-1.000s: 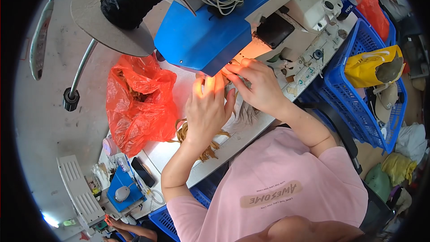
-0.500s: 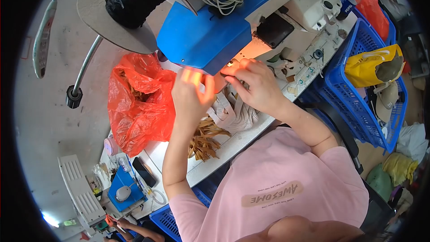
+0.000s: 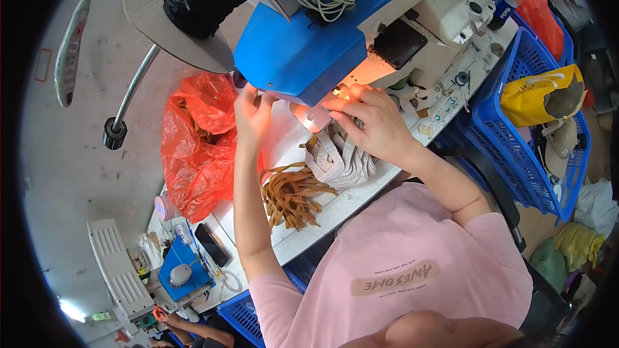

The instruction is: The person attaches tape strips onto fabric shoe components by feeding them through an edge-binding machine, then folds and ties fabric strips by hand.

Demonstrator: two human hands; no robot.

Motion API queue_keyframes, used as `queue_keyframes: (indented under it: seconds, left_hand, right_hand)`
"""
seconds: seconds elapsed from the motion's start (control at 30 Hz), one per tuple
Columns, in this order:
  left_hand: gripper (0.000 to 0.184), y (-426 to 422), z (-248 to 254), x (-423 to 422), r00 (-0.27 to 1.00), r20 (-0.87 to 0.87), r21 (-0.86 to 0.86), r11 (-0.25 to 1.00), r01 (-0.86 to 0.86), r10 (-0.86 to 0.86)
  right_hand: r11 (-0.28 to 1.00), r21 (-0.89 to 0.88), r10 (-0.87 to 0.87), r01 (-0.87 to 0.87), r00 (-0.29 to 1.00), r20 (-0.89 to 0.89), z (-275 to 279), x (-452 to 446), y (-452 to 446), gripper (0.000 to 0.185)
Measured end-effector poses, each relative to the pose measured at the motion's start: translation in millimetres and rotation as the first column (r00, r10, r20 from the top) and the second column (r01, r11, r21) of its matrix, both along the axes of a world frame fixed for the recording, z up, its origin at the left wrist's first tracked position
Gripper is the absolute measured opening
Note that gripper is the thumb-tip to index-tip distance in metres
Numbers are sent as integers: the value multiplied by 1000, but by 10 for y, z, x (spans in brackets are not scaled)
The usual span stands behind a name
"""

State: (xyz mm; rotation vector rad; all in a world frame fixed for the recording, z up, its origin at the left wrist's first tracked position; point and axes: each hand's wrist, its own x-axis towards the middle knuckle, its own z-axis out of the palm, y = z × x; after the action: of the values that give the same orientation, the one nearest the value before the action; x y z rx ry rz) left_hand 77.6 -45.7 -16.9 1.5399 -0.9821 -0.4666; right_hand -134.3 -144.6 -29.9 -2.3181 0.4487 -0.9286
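Observation:
A blue and white sewing machine (image 3: 300, 51) stands over the white table, its lamp glowing orange near the needle. My left hand (image 3: 253, 113) is at the left edge of the blue head, fingers bent together; what they hold is too small to name. My right hand (image 3: 371, 116) is beside the lit needle area, fingers pinched on something I cannot make out. Below the hands lie a bundle of brown strips (image 3: 293, 196) and a coil of whitish strips (image 3: 342, 158). A red plastic bag (image 3: 200, 154) with brown pieces inside sits left of my left hand.
A black thread cone (image 3: 206, 0) stands at upper left, near a bendable lamp (image 3: 69, 51). Blue baskets (image 3: 509, 122) with a yellow bag (image 3: 538, 96) are at right. A phone (image 3: 211, 245) lies lower left, near another machine and a person's hands (image 3: 169, 319).
My left hand has moved left from the needle area to the machine head's left edge, uncovering the brown and whitish strips. My right hand stays near the needle.

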Motion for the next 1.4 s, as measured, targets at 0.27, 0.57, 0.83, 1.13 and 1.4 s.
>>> queue_keyframes:
  seconds: [0.27,0.57,0.83,1.13,1.4]
  left_hand:
    - [5,733,134,-694,874,463,-108,970,218,-146]
    - [6,992,215,-1153,757,532,-27,886,462,-379]
    - [9,1062,-4,-1184,850,393,-128,895,428,-350]
    - [19,1091,-198,-1360,953,-153,-18,963,-268,262]
    - [20,1241,-110,-1263,996,10,102,991,-92,92]
  right_hand:
    - [877,333,354,-347,934,40,69,-67,267,26]
    - [908,106,398,-406,913,86,-129,28,508,51]
    - [623,444,540,-644,765,352,-100,-17,499,34]
    - [888,90,414,-452,868,274,-99,-30,753,11]
    - [931,41,350,-363,918,189,152,-88,593,14]
